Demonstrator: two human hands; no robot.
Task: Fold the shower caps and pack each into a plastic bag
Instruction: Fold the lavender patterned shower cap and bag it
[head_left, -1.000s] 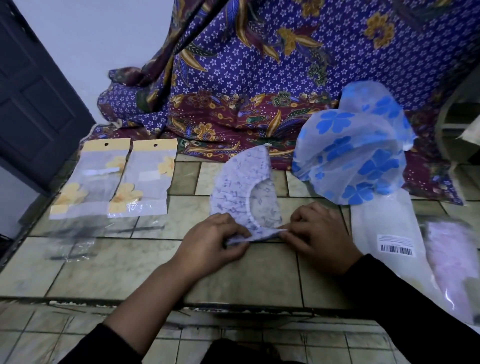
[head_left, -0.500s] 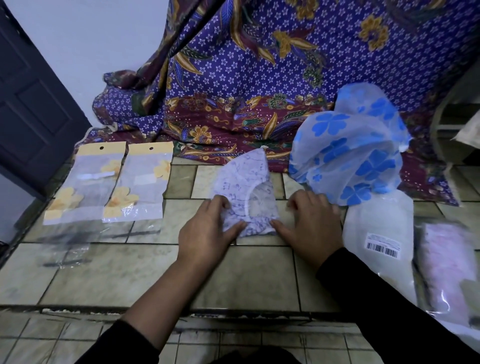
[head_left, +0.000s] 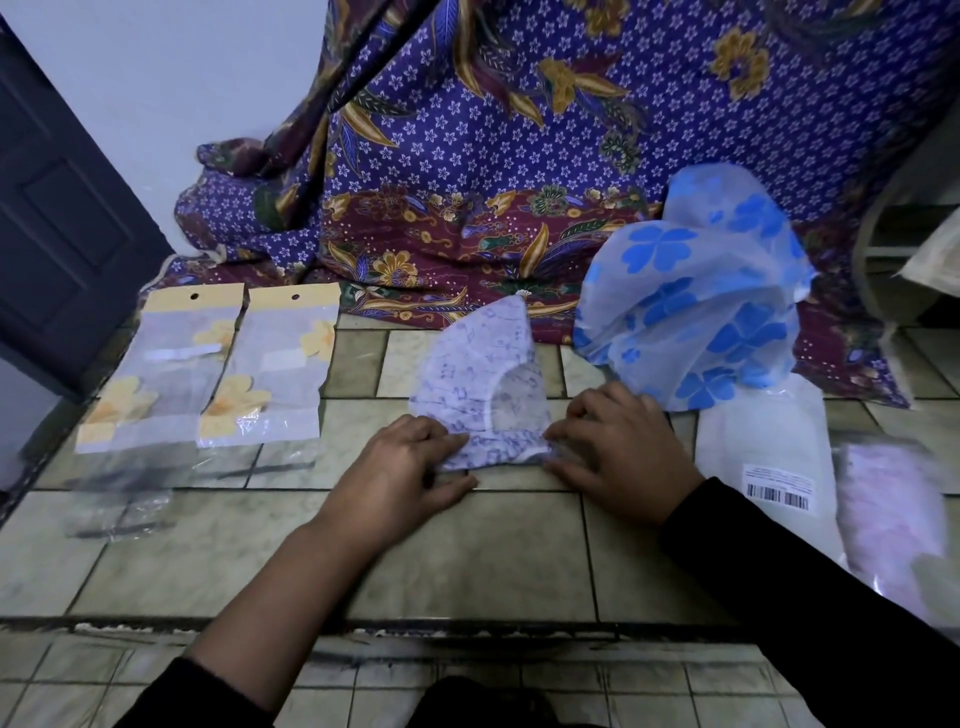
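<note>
Now, far left: a dark door (head_left: 62, 208) stands beside a pale wall.
Packed bags: a first sealed bag (head_left: 161, 364) and a second sealed bag (head_left: 270, 364) lie side by side on the tiled ledge (head_left: 467, 545), each with a yellow header and a yellow-flowered cap inside.
Empty bag: a crumpled clear bag (head_left: 119, 514) lies just in front of the first one.
Left hand: the left hand (head_left: 400, 467) has its fingers laid flat on the lower left corner of the cap, pressing it to the tiles, with the thumb stretched along the ledge.
Task item: the white shower cap (head_left: 478, 374), printed in purple, lies partly folded mid-ledge between both hands, its point toward the cloth.
Right hand: the right hand (head_left: 618, 452) has its fingertips on the cap's lower right corner; whether it pinches the hem or only presses it cannot be told.
Behind: a purple batik cloth (head_left: 519, 156) hangs down onto the ledge.
Right side: a blue-flowered shower cap (head_left: 696, 312) sits puffed up on a white barcoded packet (head_left: 763, 441).
Far right: a blurred pink packet (head_left: 888, 499) lies just beside it.
</note>
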